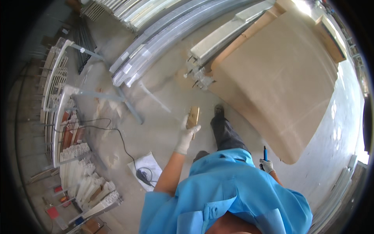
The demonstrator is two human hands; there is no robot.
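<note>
My left hand [186, 136], in a pale work glove, reaches forward with its fingers wrapped round a small flat gold-coloured rectangular block [193, 117]. Its exact kind does not show. Off to the right, my right hand [267, 166] is also gloved and hangs low by my side. It grips a slim blue stick-like tool [265, 153] with a black tip pointing forward. The tool's lower end is hidden in the glove. Both hands are held over the concrete floor [152, 121], apart from the stacked materials.
A large brown-sheeted stack [280, 78] stands ahead on the right. Long wrapped metal profiles [156, 43] lie ahead on the left. At left are a metal rack [58, 113] with many strips, a black cable [122, 138] and a white sheet [146, 167] on the floor.
</note>
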